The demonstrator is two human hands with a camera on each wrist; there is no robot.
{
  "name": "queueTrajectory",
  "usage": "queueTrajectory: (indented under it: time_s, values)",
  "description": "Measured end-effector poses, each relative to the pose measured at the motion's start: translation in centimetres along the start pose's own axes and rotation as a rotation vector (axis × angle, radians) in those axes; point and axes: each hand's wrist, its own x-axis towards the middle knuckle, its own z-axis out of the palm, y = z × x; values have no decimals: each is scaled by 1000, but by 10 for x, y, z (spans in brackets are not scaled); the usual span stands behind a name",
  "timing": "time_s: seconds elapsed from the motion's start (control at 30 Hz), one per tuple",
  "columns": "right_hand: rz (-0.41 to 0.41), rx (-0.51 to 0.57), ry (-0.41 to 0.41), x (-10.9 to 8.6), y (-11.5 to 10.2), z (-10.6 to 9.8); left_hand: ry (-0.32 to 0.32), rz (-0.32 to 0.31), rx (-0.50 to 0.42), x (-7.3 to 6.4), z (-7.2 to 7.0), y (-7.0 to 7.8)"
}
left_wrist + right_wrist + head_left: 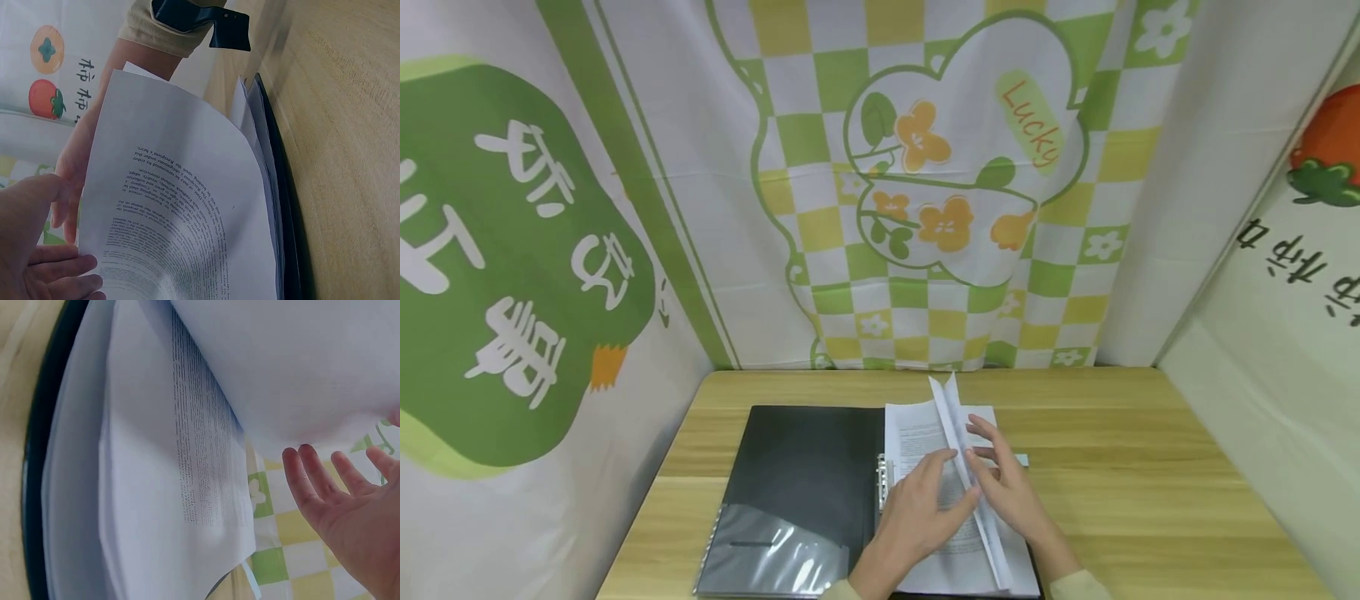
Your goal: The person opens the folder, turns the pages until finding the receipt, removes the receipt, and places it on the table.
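Some printed sheets (181, 187) | seemed light, limp | free edge (99, 169) suited gripping | left hand (919, 507), right hand (1006, 482): fingers (317, 476) unclenched, touched sheets

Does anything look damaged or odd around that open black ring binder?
Nothing looks spilled or damaged. A small pale-blue strip sticks out past the right edge of the white printed sheets, breaking their outline. The raised white paper sheets tilt between the left hand and right hand, probably being leafed through.
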Motion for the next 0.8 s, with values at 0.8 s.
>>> queueTrajectory:
  time_s: [0.8]
  values:
    - [-81, -224, 26, -11, 7, 0, -115, -156, -119, 0, 12, -2]
